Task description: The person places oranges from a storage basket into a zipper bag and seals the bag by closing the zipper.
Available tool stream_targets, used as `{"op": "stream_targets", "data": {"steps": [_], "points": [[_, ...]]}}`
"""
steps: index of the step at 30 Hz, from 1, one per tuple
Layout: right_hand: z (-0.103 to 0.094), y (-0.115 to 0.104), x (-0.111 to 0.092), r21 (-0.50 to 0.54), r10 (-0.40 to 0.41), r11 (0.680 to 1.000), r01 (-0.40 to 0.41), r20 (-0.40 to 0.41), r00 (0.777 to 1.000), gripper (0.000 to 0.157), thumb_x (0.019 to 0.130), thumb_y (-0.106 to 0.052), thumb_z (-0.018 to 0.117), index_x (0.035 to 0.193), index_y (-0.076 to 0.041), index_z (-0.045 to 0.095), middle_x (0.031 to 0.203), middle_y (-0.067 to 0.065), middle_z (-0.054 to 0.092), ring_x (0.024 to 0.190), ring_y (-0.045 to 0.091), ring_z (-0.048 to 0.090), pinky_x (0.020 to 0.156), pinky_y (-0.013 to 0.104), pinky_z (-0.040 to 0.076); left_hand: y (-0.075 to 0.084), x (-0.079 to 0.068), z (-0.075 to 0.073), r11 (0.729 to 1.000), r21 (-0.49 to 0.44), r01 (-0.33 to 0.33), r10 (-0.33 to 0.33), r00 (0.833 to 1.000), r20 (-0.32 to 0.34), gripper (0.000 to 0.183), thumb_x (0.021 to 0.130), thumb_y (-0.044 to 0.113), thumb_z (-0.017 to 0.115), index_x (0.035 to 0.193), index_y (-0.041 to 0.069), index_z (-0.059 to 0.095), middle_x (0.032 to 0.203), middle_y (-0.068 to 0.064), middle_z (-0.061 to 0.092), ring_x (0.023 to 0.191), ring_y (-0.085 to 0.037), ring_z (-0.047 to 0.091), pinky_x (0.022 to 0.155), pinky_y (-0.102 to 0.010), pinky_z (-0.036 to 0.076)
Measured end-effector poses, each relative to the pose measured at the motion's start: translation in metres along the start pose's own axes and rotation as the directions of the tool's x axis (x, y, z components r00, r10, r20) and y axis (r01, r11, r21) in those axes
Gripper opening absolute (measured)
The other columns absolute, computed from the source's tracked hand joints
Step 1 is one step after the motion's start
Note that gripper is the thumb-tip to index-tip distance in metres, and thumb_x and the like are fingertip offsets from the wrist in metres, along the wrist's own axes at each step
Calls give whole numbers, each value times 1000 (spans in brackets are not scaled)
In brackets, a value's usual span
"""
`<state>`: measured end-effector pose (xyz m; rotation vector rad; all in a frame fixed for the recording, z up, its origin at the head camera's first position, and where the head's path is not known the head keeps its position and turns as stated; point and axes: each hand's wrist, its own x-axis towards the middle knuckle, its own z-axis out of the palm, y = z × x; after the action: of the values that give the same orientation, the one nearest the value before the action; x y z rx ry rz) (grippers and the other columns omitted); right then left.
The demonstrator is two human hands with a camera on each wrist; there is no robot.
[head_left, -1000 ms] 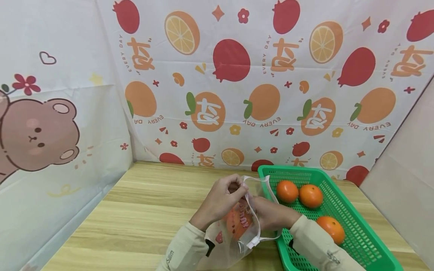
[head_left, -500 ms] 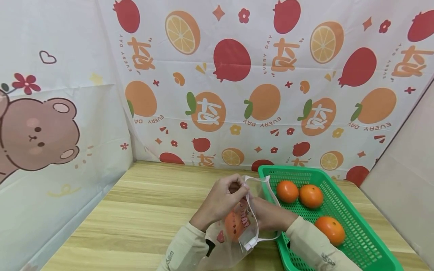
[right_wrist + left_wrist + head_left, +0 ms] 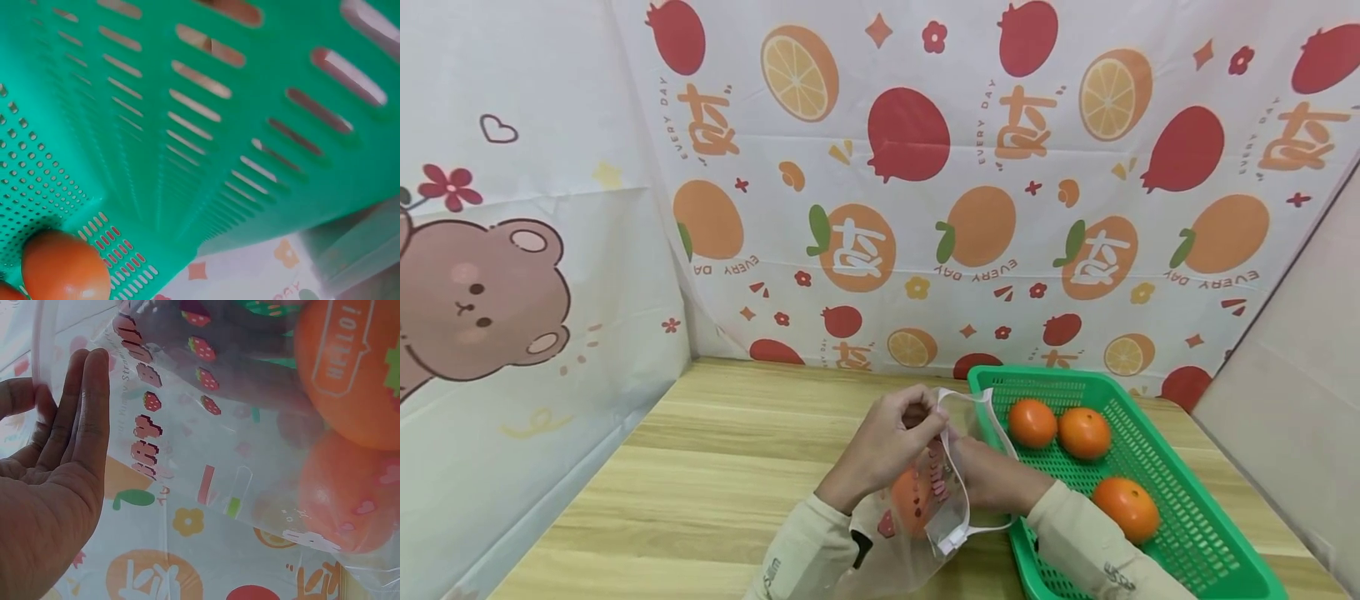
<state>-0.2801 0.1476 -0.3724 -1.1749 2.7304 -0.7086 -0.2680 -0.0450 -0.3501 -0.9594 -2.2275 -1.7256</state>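
Observation:
A clear zip bag [image 3: 887,554] with pink print and a white zip edge hangs with its mouth held apart. My left hand [image 3: 898,437] pinches its rim; in the left wrist view, the thumb and a finger of that hand [image 3: 62,456] meet at the white edge. Through the mouth reaches my right hand [image 3: 981,475], seen only dimly through the film. An orange [image 3: 912,500] shows through the bag at its fingers, which are mostly hidden. Two oranges appear through the film in the left wrist view: an upper one [image 3: 350,369] by the right hand and a lower one [image 3: 337,494].
A green perforated basket [image 3: 1206,492] stands right of the bag, close under the right forearm. It holds three oranges: one at back left [image 3: 1032,423], one beside it [image 3: 1084,433], one nearer [image 3: 1126,509]. The wooden table [image 3: 700,475] extends left; printed cloth [image 3: 910,233] rises behind.
My right hand and sleeve have shifted slightly left and down into the bag, and the orange by the fingers has moved the same way. The left hand keeps its pinch on the rim.

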Motion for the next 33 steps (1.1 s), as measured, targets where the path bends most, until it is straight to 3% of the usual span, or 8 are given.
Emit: {"op": "stream_targets", "data": {"steps": [2,6,9,14,19,23,27,33], "points": [[-1,2,0,5,-42,999,42,-15,999,66,84,-9,79,140,-1,45,112,0,69,90,3,59,86,25,54,-1,0,-1,1000,-9,3,-3,1000,4,16,100,14,62,87,6,62,81,-2,67,73,-17,63,65,-22,50],[-9,2,-4,32,-94,995,96,-60,994,24,87,-4,75,109,-9,65,88,-10,68,78,0,59,72,23,55,-2,-1,-1,1000,-21,5,-5,1000,9,16,100,14,61,87,6,62,83,-3,69,74,-17,64,65,-23,51],[-21,0,-10,71,-99,992,108,-111,989,12,91,-2,71,96,-12,70,86,-11,68,78,2,62,72,25,57,-3,-1,-2,1000,-22,7,-7,1000,10,16,101,14,61,87,6,61,84,-3,71,74,-18,66,65,-24,51],[-45,1,-24,175,-102,974,147,-239,966,11,96,-8,69,105,-11,74,95,-3,73,81,12,68,75,30,59,-3,-1,-2,999,-52,15,-14,1000,22,14,101,11,60,88,5,61,83,-5,72,75,-20,69,65,-25,54],[-66,11,-39,226,-40,962,150,-429,903,9,97,-7,66,96,-12,72,85,6,70,70,22,66,65,31,57,-3,1,-1,993,-118,19,-14,999,39,14,101,5,59,87,2,59,84,-9,74,75,-22,71,70,-33,60],[-76,25,-46,109,59,994,1,-538,841,5,98,-13,67,96,-14,71,85,-1,69,71,16,63,65,28,54,-4,1,0,991,-131,16,-12,999,38,14,100,6,59,87,0,59,84,-11,74,77,-28,71,71,-36,61],[-82,44,-48,23,115,992,-124,-571,813,12,98,-15,68,109,-9,69,96,0,68,84,17,62,74,29,56,-4,1,-1,991,-131,20,-15,999,38,15,101,6,60,87,0,59,84,-11,74,78,-35,71,71,-36,61],[-87,71,-54,-24,149,978,-206,-606,781,37,97,-7,68,132,0,58,125,19,61,109,36,59,89,55,54,-3,3,-1,992,-120,25,-20,999,41,15,101,4,59,86,2,59,83,-7,74,74,-23,71,69,-34,60]]}}
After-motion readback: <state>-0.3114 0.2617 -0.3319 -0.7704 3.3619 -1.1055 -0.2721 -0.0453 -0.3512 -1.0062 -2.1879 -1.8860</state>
